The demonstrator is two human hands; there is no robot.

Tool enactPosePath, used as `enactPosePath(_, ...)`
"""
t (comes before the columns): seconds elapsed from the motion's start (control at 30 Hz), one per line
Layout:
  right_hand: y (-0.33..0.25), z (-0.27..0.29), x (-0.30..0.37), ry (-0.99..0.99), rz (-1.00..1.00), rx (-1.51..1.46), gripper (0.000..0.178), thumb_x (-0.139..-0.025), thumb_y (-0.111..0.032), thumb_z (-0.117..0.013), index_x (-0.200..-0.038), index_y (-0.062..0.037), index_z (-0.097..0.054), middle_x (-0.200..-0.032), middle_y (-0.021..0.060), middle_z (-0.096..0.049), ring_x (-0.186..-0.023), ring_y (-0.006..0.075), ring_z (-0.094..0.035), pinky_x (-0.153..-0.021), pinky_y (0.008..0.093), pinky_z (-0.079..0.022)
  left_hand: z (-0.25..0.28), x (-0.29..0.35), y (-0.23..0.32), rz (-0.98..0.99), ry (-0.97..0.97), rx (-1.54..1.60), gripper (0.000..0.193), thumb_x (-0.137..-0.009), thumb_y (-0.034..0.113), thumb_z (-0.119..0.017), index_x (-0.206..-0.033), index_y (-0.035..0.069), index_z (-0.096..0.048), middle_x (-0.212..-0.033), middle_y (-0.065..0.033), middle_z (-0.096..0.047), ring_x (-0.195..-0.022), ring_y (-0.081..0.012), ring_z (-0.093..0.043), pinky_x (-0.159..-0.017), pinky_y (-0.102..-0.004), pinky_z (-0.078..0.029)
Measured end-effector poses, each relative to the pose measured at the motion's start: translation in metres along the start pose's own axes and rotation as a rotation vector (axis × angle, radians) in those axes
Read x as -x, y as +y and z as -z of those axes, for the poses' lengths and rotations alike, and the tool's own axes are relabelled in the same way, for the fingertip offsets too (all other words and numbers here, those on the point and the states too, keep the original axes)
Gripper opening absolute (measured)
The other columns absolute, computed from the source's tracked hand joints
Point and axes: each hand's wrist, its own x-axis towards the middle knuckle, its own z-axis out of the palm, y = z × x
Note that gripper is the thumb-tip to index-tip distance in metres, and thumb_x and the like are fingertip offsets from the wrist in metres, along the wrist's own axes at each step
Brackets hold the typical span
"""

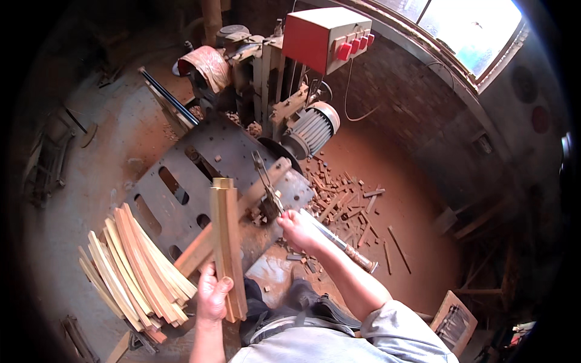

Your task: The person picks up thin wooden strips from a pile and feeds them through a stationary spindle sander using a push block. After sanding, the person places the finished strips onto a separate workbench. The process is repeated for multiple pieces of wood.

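Note:
My left hand (215, 293) is closed around a short bundle of wooden strips (225, 242), holding it nearly upright above the metal machine table (233, 145). The strips' far ends show side by side; how many there are I cannot tell. To the right, my right hand (299, 232) is closed on the red-tipped handle of a metal lever clamp (265, 178). This clamp sits by a wooden fence board (196, 249) that crosses the table behind the strips. Close to the clamp, a dark round disc (279, 151) shows partly, below the motor.
Long pale strips (133, 266) lie fanned at the table's left. A ribbed motor (311, 127) and a red-and-white switch box (327, 39) stand at the back. Offcuts (342, 206) litter the floor at right, beside a metal tube (345, 245). A window (472, 36) is at upper right.

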Motion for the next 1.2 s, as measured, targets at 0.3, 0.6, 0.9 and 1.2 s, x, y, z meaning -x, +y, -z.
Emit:
enactPosePath(0.3,-0.006,0.04,0.137,0.495,0.749,0.672,0.043,-0.092,-0.02,-0.069,-0.126,0.0021,-0.054,-0.107,0.0219,-0.063,-0.102,0.0372,-0.059,-0.089,0.0458,-0.047,-0.087,-0.036,-0.046,-0.021,-0.195,-0.28,0.05,-0.09,0.002,-0.07,-0.136,-0.002,-0.05,-0.128,-0.0092,-0.06,-0.115,-0.0188,-0.059,-0.097,-0.0312,-0.05)
enactPosePath(0.6,0.058,0.01,0.211,0.799,0.721,-0.232,0.073,-0.102,-0.045,-0.058,-0.149,0.0052,-0.034,-0.14,0.0228,-0.05,-0.132,0.0274,-0.049,-0.11,0.0368,-0.04,-0.172,0.009,-0.111,0.122,-0.475,-0.166,0.045,-0.095,0.007,-0.066,-0.134,0.0,-0.047,-0.117,-0.0111,-0.064,-0.1,-0.0175,-0.065,-0.086,-0.0306,-0.055)
enactPosePath(0.9,0.175,0.19,0.36,1.358,0.338,-0.666,0.015,-0.101,-0.019,-0.058,-0.099,-0.0049,-0.052,-0.082,0.0051,-0.061,-0.063,0.0143,-0.06,-0.054,0.0308,-0.055,-0.213,-0.029,-0.11,0.142,-0.507,-0.686,0.046,-0.095,0.022,-0.064,-0.136,0.003,-0.054,-0.098,-0.0085,-0.064,-0.075,-0.0162,-0.056,-0.064,-0.0297,-0.046)
enactPosePath(1.2,0.37,0.375,0.701,2.076,-0.596,-0.473,0.041,-0.093,-0.028,-0.069,-0.115,0.0064,-0.064,-0.102,0.0208,-0.072,-0.091,0.0296,-0.073,-0.082,0.0427,-0.06,-0.334,0.01,-0.165,0.191,-0.584,-1.118,0.047,-0.095,0.023,-0.064,-0.136,0.003,-0.053,-0.099,-0.009,-0.064,-0.077,-0.0169,-0.056,-0.065,-0.0305,-0.047)
